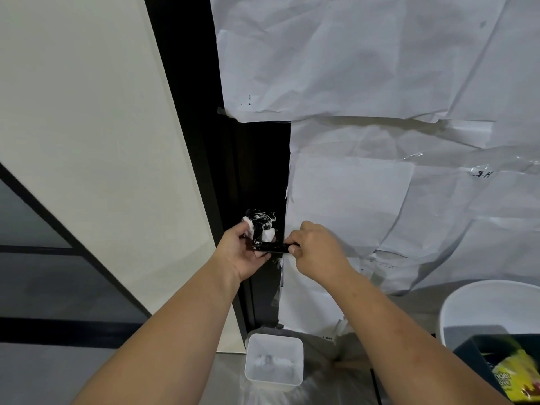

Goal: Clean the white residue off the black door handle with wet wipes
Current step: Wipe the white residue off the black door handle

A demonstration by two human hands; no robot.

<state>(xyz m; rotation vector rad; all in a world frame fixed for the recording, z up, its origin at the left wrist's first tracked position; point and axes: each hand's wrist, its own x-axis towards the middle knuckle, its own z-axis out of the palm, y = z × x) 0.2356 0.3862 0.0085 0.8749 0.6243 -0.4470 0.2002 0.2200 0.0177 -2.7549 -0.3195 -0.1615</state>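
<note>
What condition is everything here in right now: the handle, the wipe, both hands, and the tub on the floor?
door handle: lever mostly black, white residue on its round base.
wet wipe: bunched, pressed against the handle neck.
left hand: closed on the wipe.
right hand: pinching the lever's end.
white tub: open, used wipes inside.

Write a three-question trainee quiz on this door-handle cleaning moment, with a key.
1. True or false: the left hand presses a wet wipe against the neck of the black door handle.
2. Which hand grips the free end of the lever? A) left B) right C) neither
3. Fill in: white residue still shows on the round ____ plate above the lever.

Key
1. True.
2. B, the right hand pinches the lever's tip.
3. Base.
</note>
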